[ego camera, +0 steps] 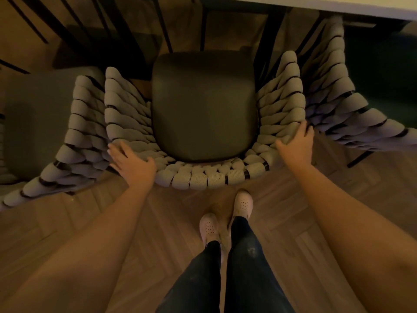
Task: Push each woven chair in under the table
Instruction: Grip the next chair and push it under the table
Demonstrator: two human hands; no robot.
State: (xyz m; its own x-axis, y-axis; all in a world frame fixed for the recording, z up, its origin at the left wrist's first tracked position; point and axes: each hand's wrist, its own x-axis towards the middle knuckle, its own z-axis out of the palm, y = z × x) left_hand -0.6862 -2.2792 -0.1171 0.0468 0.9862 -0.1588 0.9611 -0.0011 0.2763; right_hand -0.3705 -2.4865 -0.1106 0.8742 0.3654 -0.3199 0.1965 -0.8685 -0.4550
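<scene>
A woven chair (203, 177) with thick grey rope wrapping and a dark seat cushion (203, 105) stands right in front of me, its back rim towards me. My left hand (130, 161) lies on the left rear corner of the woven rim, fingers curled over the ropes. My right hand (295, 143) grips the right rear corner of the same rim. The pale table top (338, 5) shows along the upper right edge, beyond the front of the seat.
Two more woven chairs flank this one: the left chair (74, 136) and the right chair (352, 109), both close against its arms. Dark table and chair legs (164, 26) stand beyond the seat. My feet in pale shoes (225, 218) stand on the herringbone wood floor (67, 222).
</scene>
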